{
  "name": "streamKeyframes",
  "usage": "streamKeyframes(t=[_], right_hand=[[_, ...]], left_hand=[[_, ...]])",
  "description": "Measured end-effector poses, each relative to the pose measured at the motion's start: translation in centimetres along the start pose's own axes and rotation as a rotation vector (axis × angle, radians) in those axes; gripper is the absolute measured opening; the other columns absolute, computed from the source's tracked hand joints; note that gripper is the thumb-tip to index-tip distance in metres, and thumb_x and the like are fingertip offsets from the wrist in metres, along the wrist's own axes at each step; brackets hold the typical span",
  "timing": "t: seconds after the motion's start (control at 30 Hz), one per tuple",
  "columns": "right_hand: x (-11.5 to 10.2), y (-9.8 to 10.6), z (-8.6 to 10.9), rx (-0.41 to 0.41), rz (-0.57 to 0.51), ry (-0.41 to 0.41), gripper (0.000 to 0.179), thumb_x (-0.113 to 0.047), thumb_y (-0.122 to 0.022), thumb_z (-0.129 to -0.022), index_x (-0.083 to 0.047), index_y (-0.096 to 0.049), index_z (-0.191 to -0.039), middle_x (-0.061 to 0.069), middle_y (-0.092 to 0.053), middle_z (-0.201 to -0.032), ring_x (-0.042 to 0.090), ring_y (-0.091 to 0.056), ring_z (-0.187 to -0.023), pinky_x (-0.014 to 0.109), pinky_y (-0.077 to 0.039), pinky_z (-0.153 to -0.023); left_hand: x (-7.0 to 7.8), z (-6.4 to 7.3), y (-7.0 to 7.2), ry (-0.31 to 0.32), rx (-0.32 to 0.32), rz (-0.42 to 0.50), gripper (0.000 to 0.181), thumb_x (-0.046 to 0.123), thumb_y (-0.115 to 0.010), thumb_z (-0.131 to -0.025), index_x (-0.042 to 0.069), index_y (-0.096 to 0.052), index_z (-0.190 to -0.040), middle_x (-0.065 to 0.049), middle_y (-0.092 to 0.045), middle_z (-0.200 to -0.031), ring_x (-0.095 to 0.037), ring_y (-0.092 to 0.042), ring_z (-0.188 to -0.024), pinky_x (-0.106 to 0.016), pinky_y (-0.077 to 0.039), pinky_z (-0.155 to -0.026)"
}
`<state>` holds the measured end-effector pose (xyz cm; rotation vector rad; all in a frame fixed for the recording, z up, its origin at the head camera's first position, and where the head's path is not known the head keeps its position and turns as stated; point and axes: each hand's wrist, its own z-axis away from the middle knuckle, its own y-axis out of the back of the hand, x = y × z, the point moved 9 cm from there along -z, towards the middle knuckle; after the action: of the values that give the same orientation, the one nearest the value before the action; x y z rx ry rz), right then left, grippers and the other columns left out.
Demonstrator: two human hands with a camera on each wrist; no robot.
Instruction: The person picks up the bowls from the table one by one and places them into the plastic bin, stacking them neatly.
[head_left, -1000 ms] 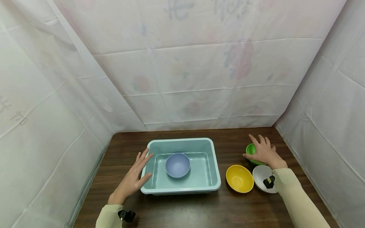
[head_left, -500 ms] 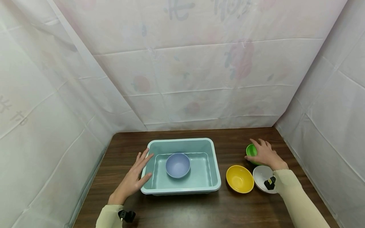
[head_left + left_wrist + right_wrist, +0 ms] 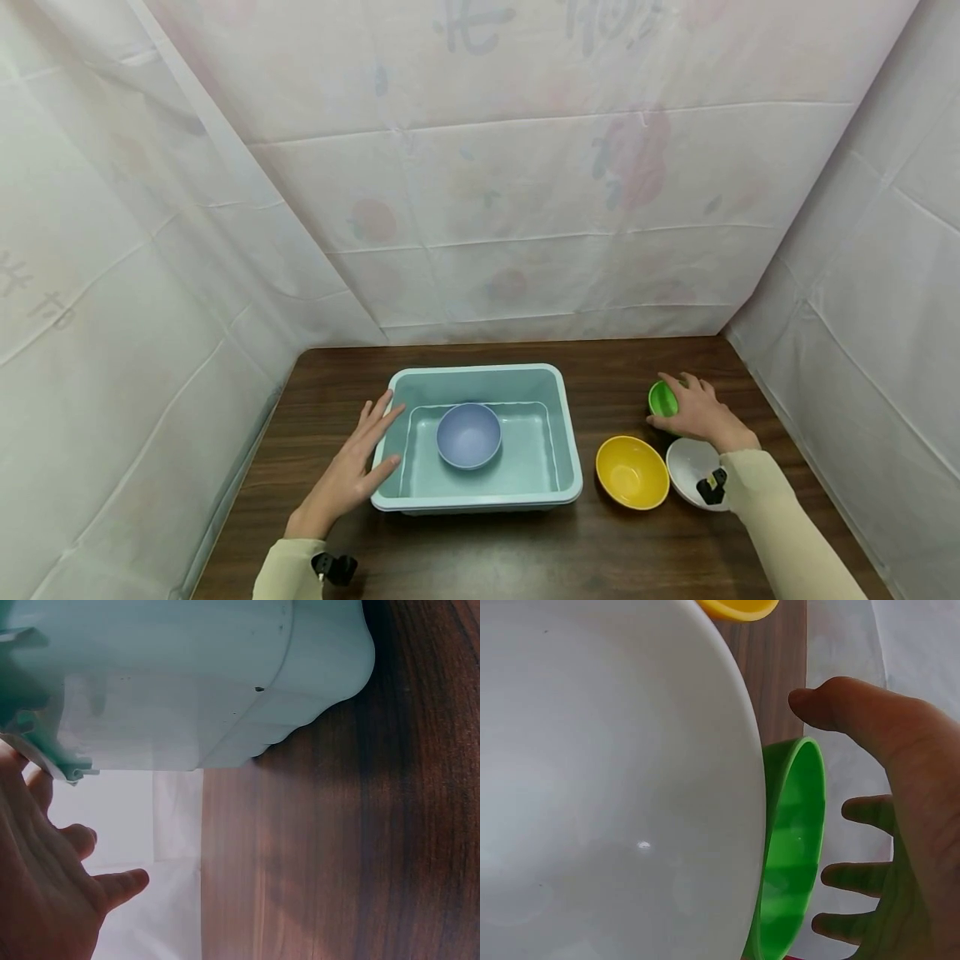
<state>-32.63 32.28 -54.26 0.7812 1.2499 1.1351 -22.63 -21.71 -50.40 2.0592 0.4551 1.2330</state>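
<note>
A green bowl (image 3: 663, 399) stands at the right of the table, partly hidden under my right hand (image 3: 701, 414). In the right wrist view the thumb and spread fingers reach over the green bowl's rim (image 3: 823, 787), apart from it. A white bowl (image 3: 686, 468) lies under the right wrist, and a yellow bowl (image 3: 632, 472) sits left of it. My left hand (image 3: 347, 475) lies along the left rim of a pale blue-green basin (image 3: 420, 503), fingers extended, fingertips at the rim. Inside the basin rests a periwinkle bowl (image 3: 468, 436).
The dark wood table (image 3: 480, 558) ends against white printed cloth (image 3: 525, 208) at the back and both sides. A black wrist camera (image 3: 335, 569) is strapped to the left wrist, another (image 3: 712, 486) to the right.
My right hand has come down slightly toward the green bowl, its thumb and fingers lower over the rim. The left hand and the basin stay as they were.
</note>
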Motion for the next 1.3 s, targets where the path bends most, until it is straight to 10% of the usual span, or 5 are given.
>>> streamKeyframes(t=[1.3], right_hand=[[0.74, -0.28, -0.18, -0.024, -0.019, -0.013, 0.087, -0.047, -0.074, -0.088, -0.008, -0.038, -0.157, 0.042, -0.018, -0.153, 0.064, -0.029, -0.128, 0.075, -0.049, -0.080]], left_hand=[[-0.16, 0.01, -0.10, 0.010, -0.005, -0.020, 0.072, 0.016, -0.067, -0.097, 0.019, -0.035, -0.162, -0.010, -0.014, -0.174, -0.045, -0.003, -0.159, -0.082, -0.017, -0.113]])
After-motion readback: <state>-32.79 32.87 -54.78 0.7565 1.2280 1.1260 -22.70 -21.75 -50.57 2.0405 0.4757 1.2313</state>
